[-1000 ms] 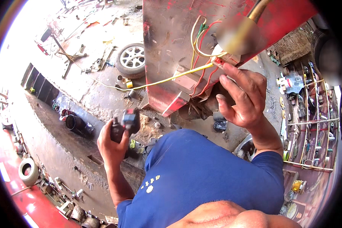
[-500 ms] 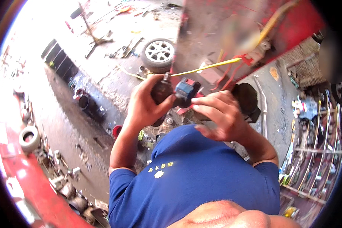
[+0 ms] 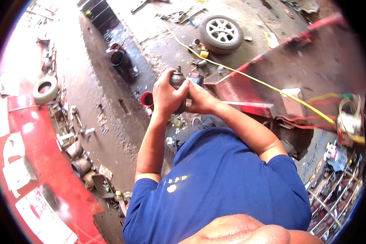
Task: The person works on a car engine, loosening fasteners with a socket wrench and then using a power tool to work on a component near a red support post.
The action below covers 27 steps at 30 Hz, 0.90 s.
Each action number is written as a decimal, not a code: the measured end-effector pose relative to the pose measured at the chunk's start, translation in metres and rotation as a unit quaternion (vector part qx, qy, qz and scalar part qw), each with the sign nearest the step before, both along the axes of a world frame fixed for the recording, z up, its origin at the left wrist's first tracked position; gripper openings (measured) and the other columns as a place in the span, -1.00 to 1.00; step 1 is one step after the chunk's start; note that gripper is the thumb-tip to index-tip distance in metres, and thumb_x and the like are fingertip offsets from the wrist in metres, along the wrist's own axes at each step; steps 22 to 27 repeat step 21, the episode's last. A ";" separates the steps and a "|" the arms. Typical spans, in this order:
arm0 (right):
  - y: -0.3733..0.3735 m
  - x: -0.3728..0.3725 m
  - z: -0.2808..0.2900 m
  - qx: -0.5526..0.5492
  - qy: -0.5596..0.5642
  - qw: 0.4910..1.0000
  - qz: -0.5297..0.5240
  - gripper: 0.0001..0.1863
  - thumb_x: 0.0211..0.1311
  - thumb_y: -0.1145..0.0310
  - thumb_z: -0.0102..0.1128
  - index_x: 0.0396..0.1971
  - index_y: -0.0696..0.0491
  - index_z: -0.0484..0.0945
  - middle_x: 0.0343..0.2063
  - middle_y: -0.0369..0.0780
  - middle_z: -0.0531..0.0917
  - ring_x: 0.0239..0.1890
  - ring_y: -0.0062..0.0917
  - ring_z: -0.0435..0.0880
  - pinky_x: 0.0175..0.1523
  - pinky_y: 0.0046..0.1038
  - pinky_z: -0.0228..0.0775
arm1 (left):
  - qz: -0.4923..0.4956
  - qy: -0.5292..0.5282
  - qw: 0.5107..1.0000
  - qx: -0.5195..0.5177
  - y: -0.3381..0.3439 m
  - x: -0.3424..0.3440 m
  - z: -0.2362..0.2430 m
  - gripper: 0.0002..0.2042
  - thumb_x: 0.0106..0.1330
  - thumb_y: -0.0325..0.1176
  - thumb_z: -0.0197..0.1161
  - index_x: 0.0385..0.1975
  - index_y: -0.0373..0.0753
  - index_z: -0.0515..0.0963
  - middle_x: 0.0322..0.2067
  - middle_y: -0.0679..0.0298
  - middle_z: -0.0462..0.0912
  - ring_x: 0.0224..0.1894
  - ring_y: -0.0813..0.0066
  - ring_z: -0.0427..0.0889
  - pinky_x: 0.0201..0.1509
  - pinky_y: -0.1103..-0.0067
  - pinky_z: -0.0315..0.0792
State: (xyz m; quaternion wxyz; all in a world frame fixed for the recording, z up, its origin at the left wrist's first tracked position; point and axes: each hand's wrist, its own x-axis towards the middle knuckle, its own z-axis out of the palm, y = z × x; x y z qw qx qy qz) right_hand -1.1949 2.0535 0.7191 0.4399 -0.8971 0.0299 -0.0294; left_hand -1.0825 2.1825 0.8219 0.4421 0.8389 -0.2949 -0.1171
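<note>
A dark cordless impact wrench (image 3: 177, 79) is up in front of my chest, its square drive pointing away from me. My left hand (image 3: 165, 92) is closed around the wrench's body, with the thumb across its top. Close against it, my right hand (image 3: 199, 99) is also closed on the tool, fingers mostly hidden behind the hand. A blue and black battery pack (image 3: 195, 77) shows just beyond the right hand. The hands cover the handle and trigger.
A wheel with tyre (image 3: 221, 34) lies on the floor ahead. A yellow hose (image 3: 248, 76) crosses over a red-edged metal ramp (image 3: 329, 61) at right. A black bucket (image 3: 118, 59) and red container (image 3: 147, 99) stand left. Metal parts line a red panel (image 3: 61, 162) far left.
My right hand has moved in from beside the battery and closed on the wrench next to my left. The view has turned left, so wheel and ramp appear further right.
</note>
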 end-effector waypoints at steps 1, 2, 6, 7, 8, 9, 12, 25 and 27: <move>-0.003 0.025 0.006 -0.010 0.033 0.999 0.016 0.25 -0.14 0.07 0.74 0.47 0.27 0.13 0.23 0.19 0.53 0.32 0.10 0.53 0.43 -0.08 0.37 | 0.041 0.007 0.999 0.005 0.002 0.019 -0.013 -0.46 0.16 -0.09 0.49 0.04 -0.37 0.65 -0.15 -0.15 0.78 -0.06 -0.08 0.80 0.09 0.22 0.61; -0.010 0.050 0.017 0.047 0.076 0.994 0.056 0.32 -0.19 0.03 0.76 0.50 0.28 0.10 0.26 0.21 0.52 0.36 0.08 0.50 0.49 -0.14 0.33 | 0.078 -0.004 0.997 0.015 0.003 0.042 -0.027 -0.45 0.16 -0.09 0.49 0.03 -0.39 0.65 -0.15 -0.16 0.79 -0.08 -0.08 0.81 0.07 0.23 0.62; -0.029 0.163 0.025 0.279 0.097 0.945 0.139 0.19 -0.27 0.01 0.80 0.30 0.37 0.33 0.15 0.12 0.64 0.22 -0.21 0.66 0.38 -0.26 0.45 | 0.186 -0.008 0.982 0.040 -0.007 0.131 -0.071 -0.39 0.18 -0.02 0.52 0.07 -0.42 0.63 -0.12 -0.14 0.79 -0.03 0.01 0.81 0.13 0.28 0.60; -0.030 0.189 0.017 0.283 0.095 0.943 0.145 0.19 -0.27 0.01 0.80 0.30 0.37 0.33 0.15 0.12 0.64 0.22 -0.21 0.66 0.38 -0.26 0.45 | 0.191 -0.011 0.980 0.044 -0.013 0.155 -0.075 -0.39 0.18 -0.02 0.52 0.07 -0.42 0.63 -0.12 -0.14 0.79 -0.03 0.01 0.81 0.13 0.28 0.60; -0.032 0.216 0.005 0.260 0.109 0.955 0.095 0.17 -0.28 0.00 0.80 0.29 0.34 0.35 0.12 0.10 0.67 0.19 -0.21 0.70 0.34 -0.26 0.49 | 0.197 -0.007 0.978 0.063 -0.021 0.181 -0.079 -0.36 0.19 0.00 0.52 0.08 -0.43 0.62 -0.11 -0.15 0.79 -0.02 0.01 0.81 0.13 0.28 0.61; -0.036 0.244 -0.015 0.235 0.125 0.963 0.042 0.15 -0.28 0.00 0.80 0.28 0.32 0.38 0.09 0.08 0.70 0.15 -0.21 0.73 0.30 -0.26 0.53 | 0.200 0.001 0.977 0.080 -0.033 0.207 -0.086 -0.34 0.19 0.02 0.53 0.10 -0.44 0.61 -0.11 -0.15 0.79 -0.01 0.00 0.81 0.13 0.28 0.61; -0.061 0.319 -0.087 0.264 0.111 0.956 -0.069 -0.05 -0.23 0.05 0.76 0.18 0.23 0.54 0.00 0.05 0.77 0.09 -0.18 0.78 0.20 -0.22 0.60 | 0.150 0.005 0.985 0.088 -0.076 0.275 -0.114 -0.35 0.22 -0.02 0.53 0.11 -0.46 0.59 -0.10 -0.12 0.79 -0.01 0.03 0.81 0.13 0.28 0.62; -0.235 0.537 -0.280 0.407 0.178 0.853 -0.274 -0.35 0.00 0.11 0.59 0.09 0.15 0.69 -0.02 -0.04 0.81 0.05 -0.27 0.82 0.30 -0.24 0.58 | 0.059 0.287 0.955 0.050 -0.185 0.502 -0.277 -0.30 0.34 -0.15 0.50 0.41 -0.34 0.44 0.33 -0.16 0.50 0.32 -0.17 0.61 0.46 0.07 0.45; -0.235 0.537 -0.280 0.407 0.178 0.853 -0.274 -0.35 0.00 0.11 0.59 0.09 0.15 0.69 -0.02 -0.04 0.81 0.05 -0.27 0.82 0.30 -0.24 0.58 | 0.059 0.287 0.955 0.050 -0.185 0.502 -0.277 -0.30 0.34 -0.15 0.50 0.41 -0.34 0.44 0.33 -0.16 0.50 0.32 -0.17 0.61 0.46 0.07 0.45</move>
